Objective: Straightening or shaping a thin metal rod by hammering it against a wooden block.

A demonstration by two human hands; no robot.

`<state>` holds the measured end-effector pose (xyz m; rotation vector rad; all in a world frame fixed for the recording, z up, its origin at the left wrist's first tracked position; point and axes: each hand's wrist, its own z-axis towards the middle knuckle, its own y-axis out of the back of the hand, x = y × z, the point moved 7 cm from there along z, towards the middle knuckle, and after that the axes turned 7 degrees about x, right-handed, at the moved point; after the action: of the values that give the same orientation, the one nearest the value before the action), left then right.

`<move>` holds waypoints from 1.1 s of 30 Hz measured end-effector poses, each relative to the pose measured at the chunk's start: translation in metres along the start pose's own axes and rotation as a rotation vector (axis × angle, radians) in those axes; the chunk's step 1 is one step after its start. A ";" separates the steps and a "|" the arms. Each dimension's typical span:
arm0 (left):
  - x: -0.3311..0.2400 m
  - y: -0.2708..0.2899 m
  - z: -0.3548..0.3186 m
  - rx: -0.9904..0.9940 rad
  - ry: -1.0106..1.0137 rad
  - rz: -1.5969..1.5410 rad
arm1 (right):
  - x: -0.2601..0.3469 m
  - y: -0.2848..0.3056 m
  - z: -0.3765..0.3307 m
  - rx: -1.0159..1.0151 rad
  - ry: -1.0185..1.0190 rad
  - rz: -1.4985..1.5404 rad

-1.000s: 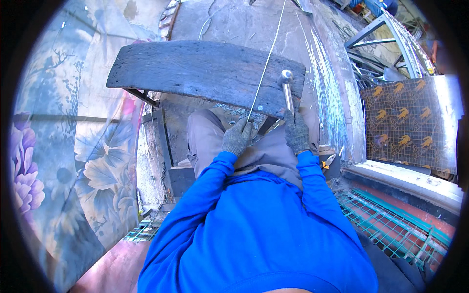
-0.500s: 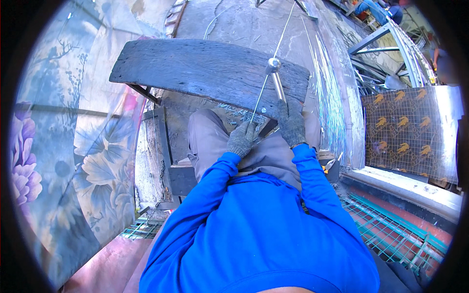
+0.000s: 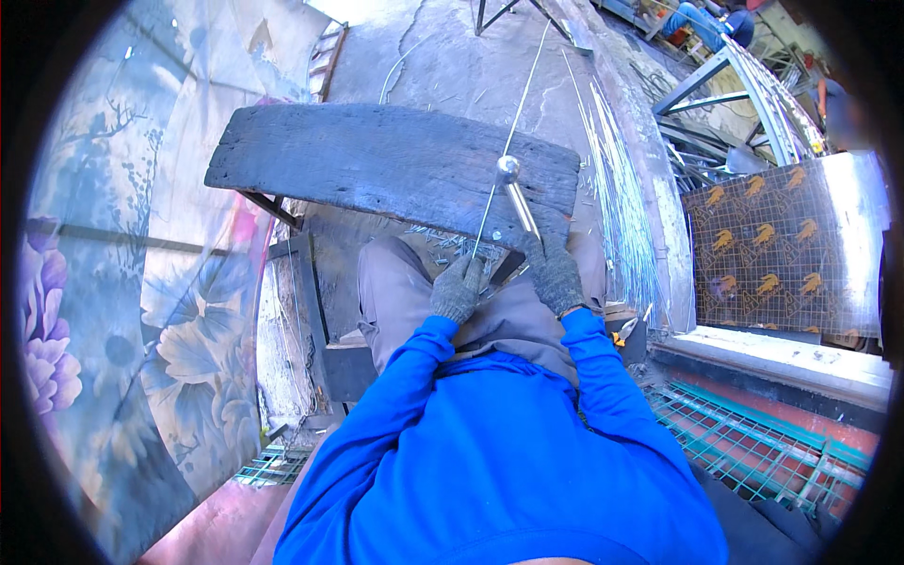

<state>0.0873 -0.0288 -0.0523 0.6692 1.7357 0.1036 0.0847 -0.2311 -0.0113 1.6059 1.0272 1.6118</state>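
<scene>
A dark, worn wooden plank bench (image 3: pixel 377 155) stands in front of my knees. My left hand (image 3: pixel 459 289), in a grey knit glove, is closed around the near end of a thin metal rod (image 3: pixel 513 132). From there the rod runs across the bench's right part and on toward the far floor. My right hand (image 3: pixel 554 273), gloved too, grips the shaft of a hammer (image 3: pixel 521 209) with a shiny rounded metal head. In this view the hammer's head overlaps the rod above the plank; whether they touch I cannot tell. Short cut metal pieces (image 3: pixel 443 240) lie beyond my lap.
A bundle of thin rods (image 3: pixel 617 207) lies on the floor at right. Beyond it are a metal frame (image 3: pixel 744 94) and a patterned panel (image 3: pixel 753 254). Flowered sheeting (image 3: pixel 179 311) hangs at left. Yellow-handled pliers (image 3: pixel 621 332) sit by my right thigh. Another person (image 3: pixel 702 24) is far right.
The whole view has shifted, so the bench appears lower in the picture. Both hands keep their grips, and the hammer's head is slightly nearer to me.
</scene>
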 end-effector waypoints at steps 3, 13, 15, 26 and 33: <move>-0.003 0.007 -0.004 -0.038 0.009 -0.006 | 0.013 0.015 0.005 -0.085 -0.016 -0.006; -0.004 0.006 -0.003 -0.068 -0.023 0.028 | 0.013 0.017 0.048 -0.165 -0.009 0.024; 0.007 0.008 -0.003 -0.069 0.003 0.054 | 0.022 0.022 0.052 -0.163 -0.105 0.131; -0.090 0.021 -0.007 0.388 -0.060 -0.637 | -0.008 -0.009 0.028 -0.377 0.003 0.003; -0.210 0.051 -0.019 0.413 0.199 -1.290 | -0.097 -0.108 0.000 0.138 -0.354 0.167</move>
<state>0.1151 -0.0826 0.1557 -0.2891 2.0947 -1.1233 0.0809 -0.2617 -0.1527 2.0279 0.8494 1.3140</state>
